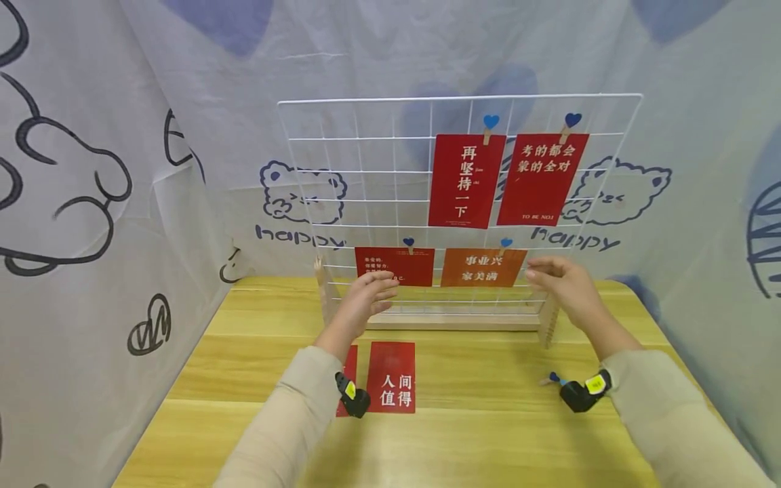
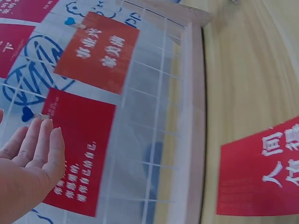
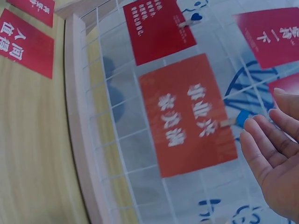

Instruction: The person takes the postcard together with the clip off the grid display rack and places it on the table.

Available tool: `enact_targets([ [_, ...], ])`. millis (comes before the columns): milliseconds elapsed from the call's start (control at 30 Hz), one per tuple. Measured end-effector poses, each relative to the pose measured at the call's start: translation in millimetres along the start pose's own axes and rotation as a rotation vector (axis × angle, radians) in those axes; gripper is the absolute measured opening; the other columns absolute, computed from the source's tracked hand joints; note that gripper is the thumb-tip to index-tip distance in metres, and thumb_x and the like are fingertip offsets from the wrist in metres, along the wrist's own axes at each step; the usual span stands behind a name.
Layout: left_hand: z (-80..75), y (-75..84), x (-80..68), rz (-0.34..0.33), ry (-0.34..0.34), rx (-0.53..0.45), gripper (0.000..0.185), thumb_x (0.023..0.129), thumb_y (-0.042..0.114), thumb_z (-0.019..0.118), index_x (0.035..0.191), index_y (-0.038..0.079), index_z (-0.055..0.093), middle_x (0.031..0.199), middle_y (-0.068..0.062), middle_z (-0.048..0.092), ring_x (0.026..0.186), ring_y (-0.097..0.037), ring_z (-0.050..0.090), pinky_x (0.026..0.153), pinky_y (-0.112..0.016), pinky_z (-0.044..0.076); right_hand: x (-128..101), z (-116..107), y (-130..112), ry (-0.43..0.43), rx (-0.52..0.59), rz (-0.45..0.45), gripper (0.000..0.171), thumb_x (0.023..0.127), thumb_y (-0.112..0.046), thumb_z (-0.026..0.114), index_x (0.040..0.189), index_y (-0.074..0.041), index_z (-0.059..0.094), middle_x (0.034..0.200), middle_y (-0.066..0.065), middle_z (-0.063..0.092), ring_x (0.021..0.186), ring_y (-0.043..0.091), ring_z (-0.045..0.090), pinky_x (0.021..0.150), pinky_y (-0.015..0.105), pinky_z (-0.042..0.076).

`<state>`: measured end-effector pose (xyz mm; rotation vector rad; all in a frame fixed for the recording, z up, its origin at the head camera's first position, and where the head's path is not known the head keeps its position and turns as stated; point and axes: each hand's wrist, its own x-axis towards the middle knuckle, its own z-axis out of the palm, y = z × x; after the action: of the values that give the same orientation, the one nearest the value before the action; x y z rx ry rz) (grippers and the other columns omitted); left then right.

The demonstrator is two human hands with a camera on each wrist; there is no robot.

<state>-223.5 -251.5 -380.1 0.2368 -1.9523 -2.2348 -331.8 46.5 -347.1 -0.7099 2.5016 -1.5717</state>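
Several cards hang from a white wire grid (image 1: 366, 101), pinned by heart-topped clothespins. My left hand (image 1: 366, 298) is in front of the lower red card (image 1: 421, 268), overlapping its left part, fingers extended and holding nothing. In the left wrist view its fingertips are near the dark blue heart clothespin (image 2: 29, 113). My right hand (image 1: 564, 285) is just right of the orange card (image 1: 454, 272), fingers loosely bent around nothing. A light blue heart clothespin (image 3: 242, 119) on that card shows beside its fingertips in the right wrist view.
Two red cards (image 1: 466, 183) (image 1: 539, 186) hang in the upper row. The grid stands in a wooden base (image 1: 464, 322). On the table lie a red card (image 1: 390, 359) and another red card (image 1: 349, 366), partly hidden by my left arm. A loose clothespin (image 1: 554, 377) lies at right.
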Motion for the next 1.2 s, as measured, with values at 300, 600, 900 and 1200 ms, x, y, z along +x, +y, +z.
enact_targets([
  [300, 8.4, 25.5, 8.9, 0.065, -0.070, -0.039, 0.038, 0.091, 0.017, 0.042, 0.122, -0.006, 0.039, 0.118, -0.020, 0.046, 0.110, -0.036, 0.042, 0.090, -0.038, 0.037, 11.6, -0.9, -29.9, -0.013, 0.003, -0.049, 0.046, 0.086, -0.031, 0.050, 0.117, 0.003, 0.046, 0.112, 0.020, 0.052, 0.082, 0.004, 0.055, 0.075, 0.023, 0.046],
  [600, 20.7, 47.7, 20.9, 0.129, -0.051, -0.112, 0.037, 0.090, 0.014, 0.040, 0.120, -0.008, 0.040, 0.120, -0.024, 0.045, 0.110, -0.036, 0.042, 0.089, -0.039, 0.037, 26.3, -6.3, -56.4, 0.038, 0.004, -0.085, 0.048, 0.085, -0.036, 0.051, 0.114, 0.001, 0.048, 0.110, 0.018, 0.052, 0.095, 0.026, 0.052, 0.083, 0.037, 0.043],
  [900, 29.4, 63.0, 30.2, 0.177, -0.009, -0.142, 0.034, 0.089, 0.014, 0.043, 0.117, -0.006, 0.044, 0.118, -0.020, 0.047, 0.108, -0.031, 0.045, 0.091, -0.041, 0.035, 41.6, -11.6, -80.8, 0.068, 0.016, -0.109, 0.048, 0.084, -0.039, 0.052, 0.116, -0.004, 0.048, 0.111, 0.013, 0.054, 0.095, 0.023, 0.054, 0.086, 0.041, 0.040],
  [1200, 35.7, 71.5, 38.1, 0.180, -0.008, -0.092, 0.035, 0.089, 0.015, 0.045, 0.119, -0.003, 0.044, 0.119, -0.016, 0.048, 0.106, -0.026, 0.046, 0.090, -0.037, 0.036, 77.0, -27.0, -76.9, 0.066, 0.146, -0.195, 0.041, 0.080, -0.033, 0.059, 0.114, -0.009, 0.054, 0.108, 0.007, 0.057, 0.088, 0.016, 0.057, 0.075, 0.027, 0.047],
])
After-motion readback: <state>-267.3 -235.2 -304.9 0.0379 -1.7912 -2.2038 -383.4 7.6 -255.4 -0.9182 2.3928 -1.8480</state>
